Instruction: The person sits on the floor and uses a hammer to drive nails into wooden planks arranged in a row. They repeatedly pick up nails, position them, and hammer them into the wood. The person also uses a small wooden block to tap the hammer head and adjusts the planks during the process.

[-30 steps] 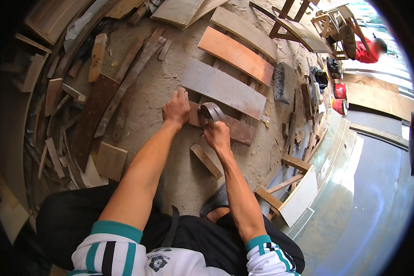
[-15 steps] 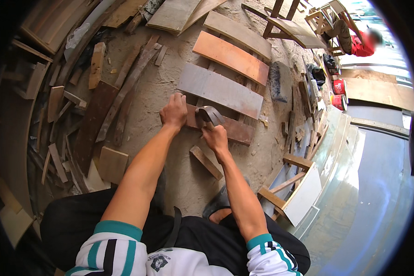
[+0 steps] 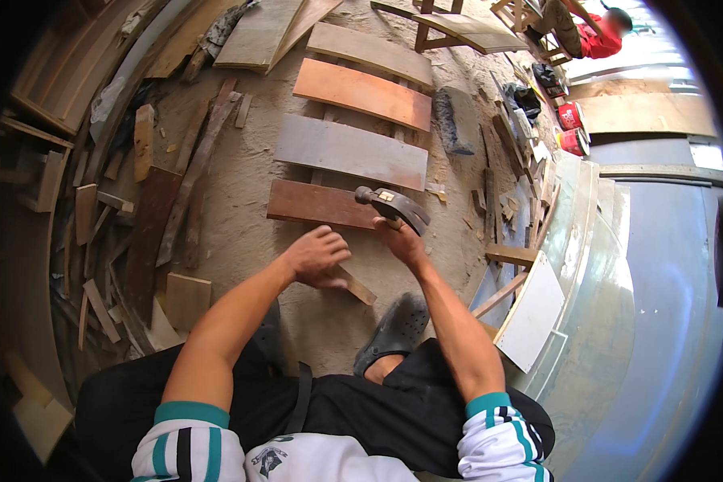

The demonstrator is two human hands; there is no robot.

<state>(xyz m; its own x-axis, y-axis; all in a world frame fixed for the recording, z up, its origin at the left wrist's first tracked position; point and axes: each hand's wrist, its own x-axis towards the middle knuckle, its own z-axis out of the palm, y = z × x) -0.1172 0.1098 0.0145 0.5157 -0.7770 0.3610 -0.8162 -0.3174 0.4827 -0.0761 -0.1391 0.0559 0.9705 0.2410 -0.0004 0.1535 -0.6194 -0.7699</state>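
My right hand grips a claw hammer. Its dark metal head overlaps the right part of the nearest slat, a brown board. My left hand hovers in front of that board with its fingers curled; whatever they may hold is too small or hidden to make out. Partly behind this hand shows a short wood block; I cannot tell whether they touch. Beyond the brown board lie a grey slat, an orange-brown slat and a tan slat, set across narrow strips like a ladder.
Scrap wood is heaped on the left. A grey block lies right of the slats. Further right are red cans, a white-topped wooden frame and large sheets. Another person in red sits at the far right.
My left hand has come off the brown board's left end, moving back toward me. The hammer has swung to the right, and its head has turned. The whole view has shifted.
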